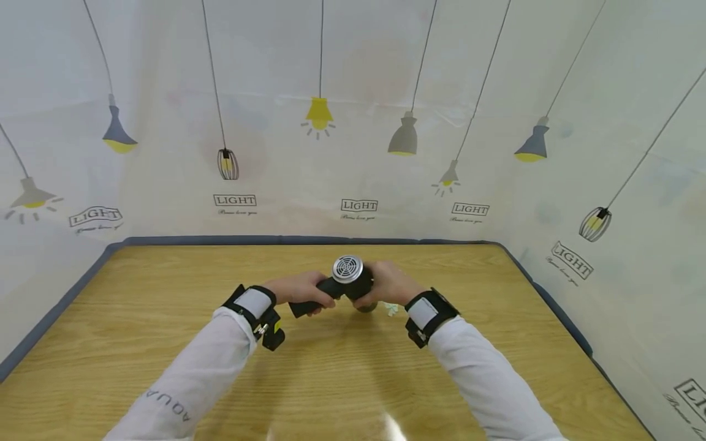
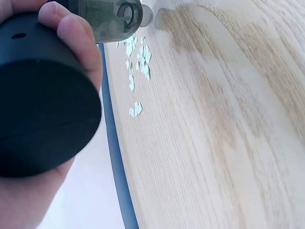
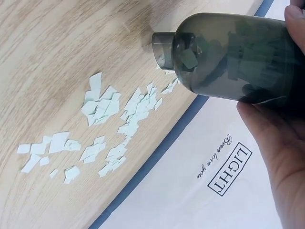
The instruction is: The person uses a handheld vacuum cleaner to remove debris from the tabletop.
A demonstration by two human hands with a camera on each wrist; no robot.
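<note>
Both of my hands hold a black handheld vacuum cleaner (image 1: 361,283) over the far middle of the table, its round silver vent facing me. My left hand (image 1: 300,289) grips the handle, whose flat round end (image 2: 43,119) fills the near left of the left wrist view. Around the body, my right hand (image 1: 393,282) curls its fingers and thumb where the smoky see-through dust cup (image 3: 228,59) begins. Greenish shapes show through the cup. Its short clear nozzle (image 3: 163,50) points down at the table, close beside small pale green paper scraps (image 3: 101,109).
The wooden table (image 1: 331,380) has a dark blue-grey edging (image 1: 281,240) along its back and sides. Behind it hangs a pale wall covering (image 1: 364,165) printed with lamps and the word LIGHT. More scraps (image 2: 136,109) lie near the back edge.
</note>
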